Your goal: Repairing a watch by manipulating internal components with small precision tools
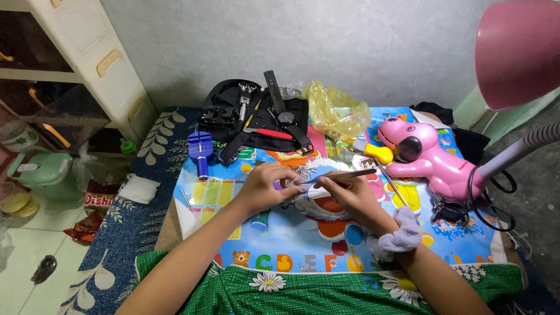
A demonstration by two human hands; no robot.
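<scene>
My left hand (pixel 265 185) pinches a small round clear part (pixel 293 184) over a colourful children's mat (pixel 350 233). My right hand (pixel 349 195) grips slim metal tweezers (pixel 338 175), whose tip meets the small part between my left fingers. A fluffy lilac scrunchie (pixel 398 235) sits on my right wrist. Just beyond the hands a black open tool pouch (pixel 256 111) holds a wristwatch with a black strap (pixel 284 111), a red-handled tool (pixel 269 133) and other small tools.
A blue watch-strap tool (pixel 200 147) stands left of the hands. A pink dog-shaped lamp base (pixel 429 154), its pink shade (pixel 516 52) and a yellow plastic bag (pixel 335 111) lie right and behind. A cream drawer unit (pixel 93 64) stands at left; snack wrappers lie on the floor.
</scene>
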